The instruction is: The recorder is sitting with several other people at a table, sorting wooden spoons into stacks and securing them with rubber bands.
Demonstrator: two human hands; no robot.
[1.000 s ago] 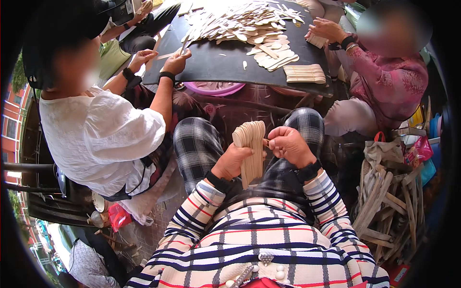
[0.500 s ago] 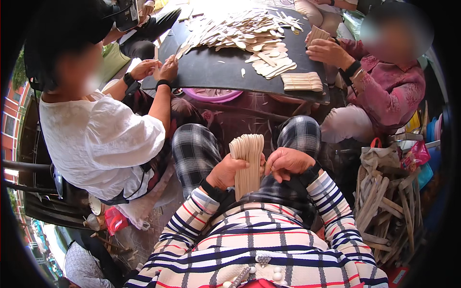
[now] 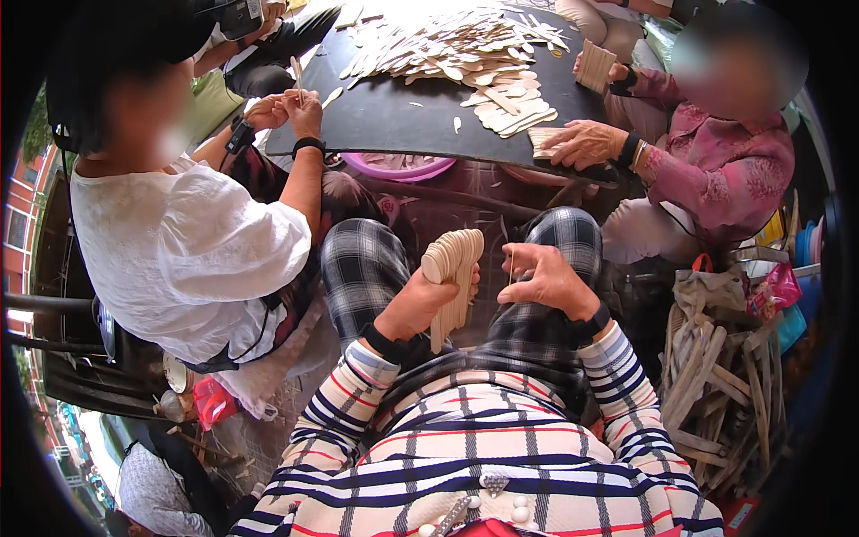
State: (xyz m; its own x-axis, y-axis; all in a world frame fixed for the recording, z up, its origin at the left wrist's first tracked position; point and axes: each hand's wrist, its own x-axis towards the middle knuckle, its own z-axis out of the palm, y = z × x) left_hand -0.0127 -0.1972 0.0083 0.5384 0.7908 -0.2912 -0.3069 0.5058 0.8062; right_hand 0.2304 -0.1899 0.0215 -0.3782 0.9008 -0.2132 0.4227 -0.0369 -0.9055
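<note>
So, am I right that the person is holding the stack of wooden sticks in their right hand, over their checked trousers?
Not quite: the head view shows the stack of wooden sticks in the grip of the left hand, over the checked trousers. The right hand is beside it, pinching something thin.

Your left hand [image 3: 420, 304] hides the lower part of the stick stack [image 3: 454, 277]; beside it, your right hand's [image 3: 546, 279] thin strip stays too small to identify.

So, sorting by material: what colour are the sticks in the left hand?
Pale tan wood, the sticks, clearest in the head view.
</note>
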